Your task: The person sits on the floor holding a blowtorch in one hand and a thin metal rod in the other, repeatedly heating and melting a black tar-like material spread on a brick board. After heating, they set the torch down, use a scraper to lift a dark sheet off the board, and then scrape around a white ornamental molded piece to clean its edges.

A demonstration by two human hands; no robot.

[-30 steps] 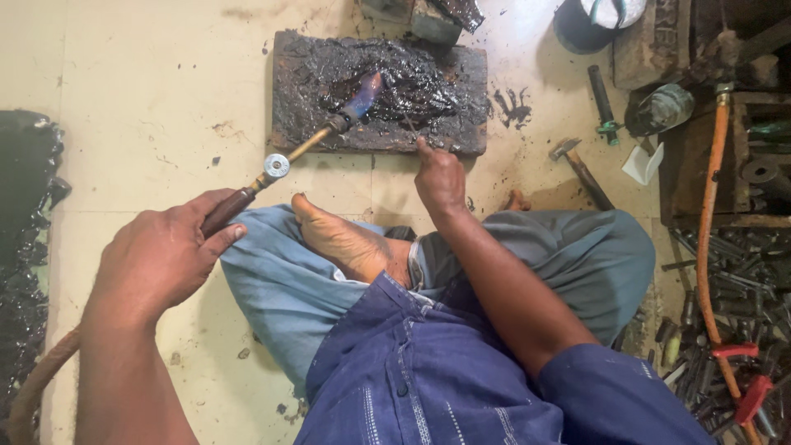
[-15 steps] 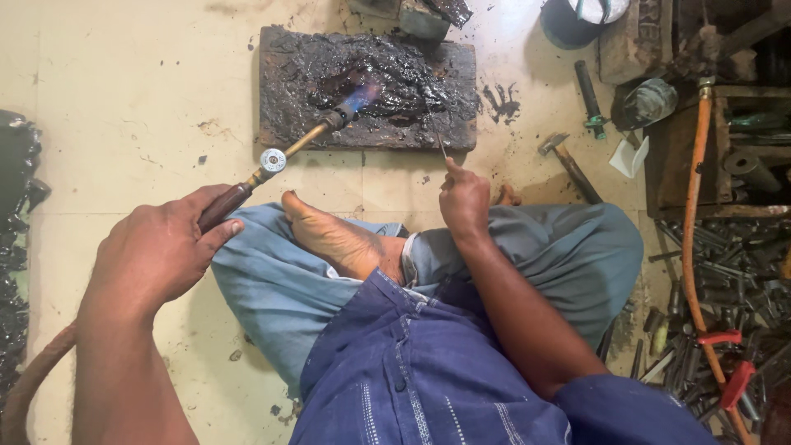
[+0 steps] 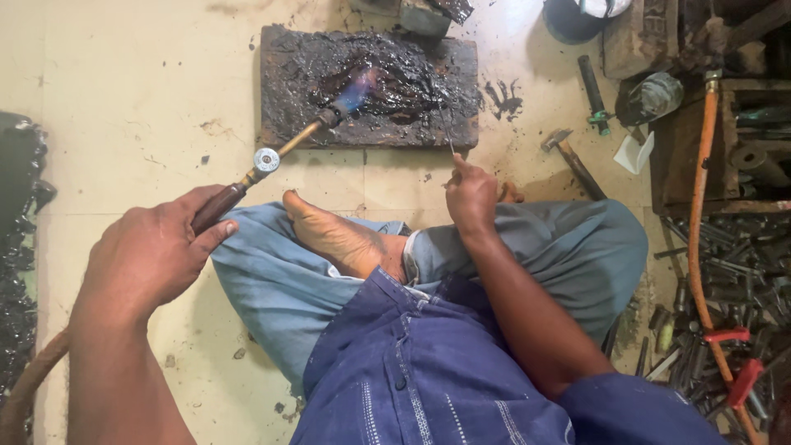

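I see L hand clenching torch, flame on slab at 12; R hand pinches rod clear of heat.

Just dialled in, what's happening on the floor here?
A person sits cross-legged on a tiled floor. The left hand grips the dark wooden handle of a brass gas torch, whose blue flame plays on a blackened, soot-crusted rectangular slab. The right hand pinches a thin metal rod, tip reaching the slab's near edge. A wooden-handled hammer lies to the right, untouched.
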